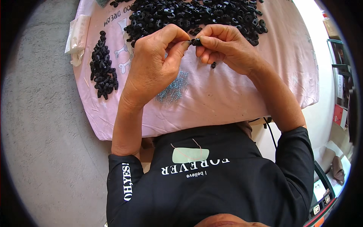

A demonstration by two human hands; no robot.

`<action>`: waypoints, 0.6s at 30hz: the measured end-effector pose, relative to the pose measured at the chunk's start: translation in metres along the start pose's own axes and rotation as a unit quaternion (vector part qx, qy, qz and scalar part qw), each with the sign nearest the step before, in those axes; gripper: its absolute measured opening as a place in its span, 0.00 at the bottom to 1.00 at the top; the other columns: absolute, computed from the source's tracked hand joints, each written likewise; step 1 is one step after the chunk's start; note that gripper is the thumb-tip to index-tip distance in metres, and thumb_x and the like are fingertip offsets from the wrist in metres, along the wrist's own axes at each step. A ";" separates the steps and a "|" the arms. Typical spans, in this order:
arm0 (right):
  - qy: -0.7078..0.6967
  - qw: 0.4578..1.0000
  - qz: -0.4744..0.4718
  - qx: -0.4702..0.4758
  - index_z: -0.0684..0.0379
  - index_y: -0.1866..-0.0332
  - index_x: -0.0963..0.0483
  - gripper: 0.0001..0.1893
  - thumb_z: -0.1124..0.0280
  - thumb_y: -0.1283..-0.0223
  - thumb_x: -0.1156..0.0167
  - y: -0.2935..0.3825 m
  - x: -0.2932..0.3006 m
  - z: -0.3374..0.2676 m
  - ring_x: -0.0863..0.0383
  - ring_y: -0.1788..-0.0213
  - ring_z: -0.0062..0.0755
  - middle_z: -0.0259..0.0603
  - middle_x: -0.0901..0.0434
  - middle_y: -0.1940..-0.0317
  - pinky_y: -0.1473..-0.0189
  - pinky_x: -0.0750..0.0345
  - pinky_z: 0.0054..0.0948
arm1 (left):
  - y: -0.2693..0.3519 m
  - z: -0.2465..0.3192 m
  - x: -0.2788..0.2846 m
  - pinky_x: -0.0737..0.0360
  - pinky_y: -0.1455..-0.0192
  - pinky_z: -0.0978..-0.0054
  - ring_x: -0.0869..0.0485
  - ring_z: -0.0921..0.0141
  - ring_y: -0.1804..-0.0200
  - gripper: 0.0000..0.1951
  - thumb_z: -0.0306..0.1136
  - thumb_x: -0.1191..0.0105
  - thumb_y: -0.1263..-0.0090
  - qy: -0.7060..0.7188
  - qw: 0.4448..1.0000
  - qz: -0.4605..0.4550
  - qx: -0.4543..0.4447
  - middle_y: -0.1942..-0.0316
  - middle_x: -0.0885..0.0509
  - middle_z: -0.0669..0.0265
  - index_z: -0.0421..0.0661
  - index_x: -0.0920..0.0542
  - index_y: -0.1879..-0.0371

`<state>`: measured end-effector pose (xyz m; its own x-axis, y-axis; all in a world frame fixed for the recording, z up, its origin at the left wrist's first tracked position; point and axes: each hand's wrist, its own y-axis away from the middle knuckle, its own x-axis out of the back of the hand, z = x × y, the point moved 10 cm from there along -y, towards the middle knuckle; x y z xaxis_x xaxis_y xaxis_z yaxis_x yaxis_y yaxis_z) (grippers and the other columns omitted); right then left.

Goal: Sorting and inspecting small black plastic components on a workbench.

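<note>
My right hand (pixel 227 46) pinches a small black plastic part (pixel 196 42), which looks like a cord lock, between thumb and forefinger. At the part's left end, the thumb and forefinger of my left hand (pixel 158 54) are closed together; whether they also hold a tiny piece is hidden. Beyond both hands spreads a large heap of similar black plastic parts (pixel 181 17). Small bluish metal springs (pixel 173 89) lie in a loose pile, partly covered by my left hand and wrist. One loose black piece (pixel 213 65) rests below my right hand.
A narrower pile of black parts (pixel 102 68) lies on the left of the pink cloth-covered table (pixel 227 99). A white plastic packet (pixel 78 34) sits at the left edge, and thin sticks (pixel 86 81) lie nearby. A dark cable (pixel 270 132) hangs below the table edge.
</note>
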<state>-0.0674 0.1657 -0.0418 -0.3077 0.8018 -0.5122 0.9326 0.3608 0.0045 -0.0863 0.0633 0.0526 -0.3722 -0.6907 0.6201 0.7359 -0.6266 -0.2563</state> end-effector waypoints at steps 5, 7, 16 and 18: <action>0.036 0.999 0.008 0.004 0.62 0.55 0.22 0.11 0.64 0.31 0.41 0.000 0.001 -0.003 0.14 0.65 0.23 0.40 0.15 0.67 0.61 0.16 0.19 | -0.002 0.001 -0.002 0.24 0.70 0.74 0.18 0.69 0.74 0.02 0.20 0.44 0.35 -0.027 1.000 -0.015 -0.006 0.74 0.18 0.58 0.38 0.21 0.65; 0.052 0.999 0.015 0.005 0.62 0.55 0.22 0.11 0.65 0.31 0.41 0.000 0.000 -0.003 0.14 0.65 0.23 0.40 0.15 0.67 0.61 0.16 0.19 | -0.002 0.002 -0.002 0.24 0.71 0.74 0.18 0.67 0.74 0.02 0.20 0.44 0.35 -0.033 0.999 -0.015 -0.013 0.74 0.18 0.57 0.38 0.21 0.66; 0.081 0.996 0.029 0.005 0.62 0.56 0.21 0.11 0.65 0.31 0.41 0.001 0.003 -0.005 0.14 0.66 0.23 0.39 0.16 0.68 0.61 0.16 0.20 | -0.002 0.009 -0.005 0.23 0.69 0.70 0.18 0.61 0.72 0.02 0.18 0.45 0.35 -0.040 0.998 0.000 -0.049 0.74 0.19 0.56 0.38 0.23 0.67; 0.089 0.996 0.024 0.013 0.62 0.56 0.21 0.11 0.65 0.31 0.41 0.001 0.004 -0.007 0.14 0.66 0.23 0.39 0.16 0.69 0.62 0.16 0.19 | -0.001 0.009 -0.006 0.23 0.69 0.70 0.18 0.60 0.72 0.02 0.18 0.45 0.35 -0.041 0.998 0.007 -0.056 0.74 0.19 0.56 0.39 0.23 0.67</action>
<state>-0.0694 0.1721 -0.0379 -0.2881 0.8905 -0.3522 0.9511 0.3089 0.0030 -0.0796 0.0708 0.0559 -0.3118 -0.6702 0.6735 0.6716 -0.6568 -0.3428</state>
